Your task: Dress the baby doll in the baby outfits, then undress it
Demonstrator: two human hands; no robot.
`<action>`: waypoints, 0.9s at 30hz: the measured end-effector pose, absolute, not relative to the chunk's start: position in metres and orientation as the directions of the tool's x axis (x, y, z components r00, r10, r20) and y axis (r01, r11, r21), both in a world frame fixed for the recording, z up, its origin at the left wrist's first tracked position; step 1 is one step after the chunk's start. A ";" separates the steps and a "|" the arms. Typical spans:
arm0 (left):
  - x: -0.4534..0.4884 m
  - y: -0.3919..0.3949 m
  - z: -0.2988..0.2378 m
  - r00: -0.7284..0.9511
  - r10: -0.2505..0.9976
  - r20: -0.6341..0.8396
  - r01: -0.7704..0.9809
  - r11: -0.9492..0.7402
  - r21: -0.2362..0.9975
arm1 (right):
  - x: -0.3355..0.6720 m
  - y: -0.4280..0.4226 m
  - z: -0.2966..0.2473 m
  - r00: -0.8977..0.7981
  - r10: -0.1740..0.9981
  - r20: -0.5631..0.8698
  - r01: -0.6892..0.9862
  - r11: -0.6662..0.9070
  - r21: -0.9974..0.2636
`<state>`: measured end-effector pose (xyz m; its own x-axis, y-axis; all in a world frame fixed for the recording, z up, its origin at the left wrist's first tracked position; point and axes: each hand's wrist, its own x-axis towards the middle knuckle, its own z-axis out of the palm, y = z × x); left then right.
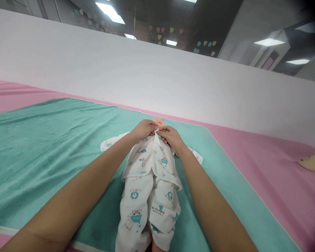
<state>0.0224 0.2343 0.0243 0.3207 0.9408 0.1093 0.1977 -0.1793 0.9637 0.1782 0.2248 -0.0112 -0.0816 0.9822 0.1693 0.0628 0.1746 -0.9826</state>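
Observation:
A baby doll (159,122) lies on its back on a teal towel (42,150), dressed in a white printed shirt (152,159) and matching trousers (144,210). My left hand (144,128) and my right hand (170,137) meet at the shirt's collar just below the doll's chin. Both hands are closed, pinching the two front edges of the shirt together at the top. The doll's face is mostly hidden behind my hands. A button shows lower down the shirt front.
The towel lies on a pink sheet (273,175). A white wall or panel (147,77) runs along the far side. A pale yellowish object (313,161) rests on the sheet at the right edge.

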 end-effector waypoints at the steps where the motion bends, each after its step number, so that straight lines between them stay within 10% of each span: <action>1: 0.022 0.234 0.025 0.327 0.939 0.108 0.194 -0.178 0.965 | 0.179 0.225 -0.011 -0.087 0.982 0.165 0.054 0.170 -0.984; 18: 0.026 0.239 0.019 0.231 0.964 0.129 0.375 -0.211 0.903 | 0.177 0.224 -0.011 -0.053 0.986 0.158 0.120 0.163 -0.979; 27: 0.021 0.225 0.003 0.266 0.894 0.360 0.559 -0.447 0.698 | 0.166 0.185 -0.024 0.040 0.890 0.454 0.435 0.393 -0.810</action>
<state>0.0211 0.2254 0.0034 0.2665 0.8942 0.3598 0.5592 -0.4475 0.6979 0.1660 0.1846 -0.0244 0.0403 0.8902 0.4538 0.4348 0.3932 -0.8101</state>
